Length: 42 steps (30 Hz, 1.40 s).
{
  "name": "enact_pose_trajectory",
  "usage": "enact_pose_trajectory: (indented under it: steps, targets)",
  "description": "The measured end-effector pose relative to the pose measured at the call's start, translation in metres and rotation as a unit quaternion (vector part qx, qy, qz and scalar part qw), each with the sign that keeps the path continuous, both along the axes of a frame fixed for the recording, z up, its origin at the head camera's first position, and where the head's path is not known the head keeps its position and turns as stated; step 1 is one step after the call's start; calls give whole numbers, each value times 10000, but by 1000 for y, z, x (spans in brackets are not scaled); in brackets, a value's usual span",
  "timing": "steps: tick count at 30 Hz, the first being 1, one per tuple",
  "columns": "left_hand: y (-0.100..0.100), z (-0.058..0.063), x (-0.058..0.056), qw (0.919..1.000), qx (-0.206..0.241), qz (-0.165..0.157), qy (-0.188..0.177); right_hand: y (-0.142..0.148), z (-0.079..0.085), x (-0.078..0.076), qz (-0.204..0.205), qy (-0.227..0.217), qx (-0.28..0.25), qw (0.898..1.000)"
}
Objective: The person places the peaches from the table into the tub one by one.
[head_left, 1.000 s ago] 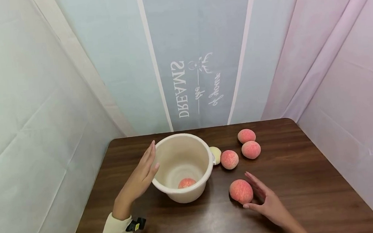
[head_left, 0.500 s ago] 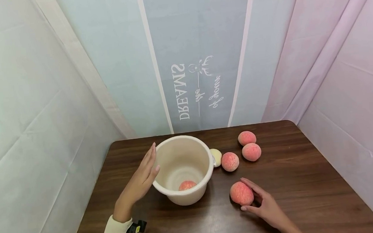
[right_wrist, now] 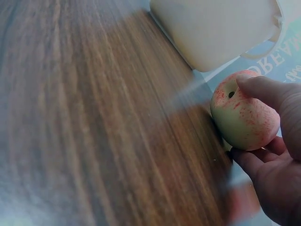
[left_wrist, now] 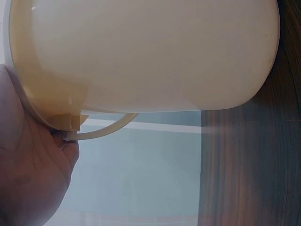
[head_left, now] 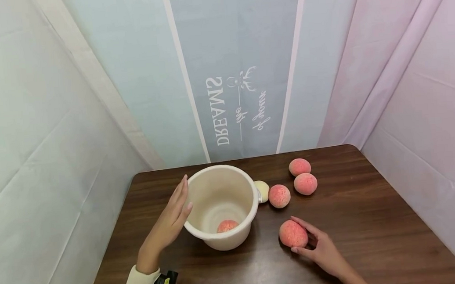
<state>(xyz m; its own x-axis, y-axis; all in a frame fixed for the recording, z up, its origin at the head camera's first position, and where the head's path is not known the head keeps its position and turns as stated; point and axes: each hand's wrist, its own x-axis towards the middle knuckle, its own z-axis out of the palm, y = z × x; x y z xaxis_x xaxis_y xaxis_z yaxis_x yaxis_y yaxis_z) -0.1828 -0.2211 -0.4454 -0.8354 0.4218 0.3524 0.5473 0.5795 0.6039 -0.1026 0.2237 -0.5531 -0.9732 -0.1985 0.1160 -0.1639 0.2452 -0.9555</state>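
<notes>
The peach [head_left: 293, 233] lies on the wooden table [head_left: 367, 220], right of the cream bucket [head_left: 221, 206], and it is enclosed by the curled fingers and thumb of the right hand [head_left: 318, 248]. In the right wrist view the peach [right_wrist: 244, 117] looks matt and finely grained, so it is judged to be light, a little soft and not slippery; it is best taken around its widest part, as is being done. The left hand [head_left: 169, 221] is kept flat with straight fingers against the bucket's left wall. Compared with one second ago, the right hand's fingers, then spread beside the peach, have been closed round it; the left hand has stayed unchanged.
</notes>
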Motion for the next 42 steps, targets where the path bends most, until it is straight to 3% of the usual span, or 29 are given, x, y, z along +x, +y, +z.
enact_pose_trajectory:
  steps: [6,10,16,26,42]
  targets:
    - [0,-1,1,10000,54,-24,-5,1,2,-4,87,424,-67,9990]
    - [0,0,0,10000,49,-30,9,1,13,-10,207,598,-380,9973]
    - [-1,2,1,10000,70,-20,-13,0,37,-17,126,647,-615,9959]
    - [-3,3,1,10000,25,-60,21,-8,66,-18,-49,707,-467,9964]
    - [0,9,-1,10000,-22,-24,-39,-15,95,-33,130,831,-564,9949]
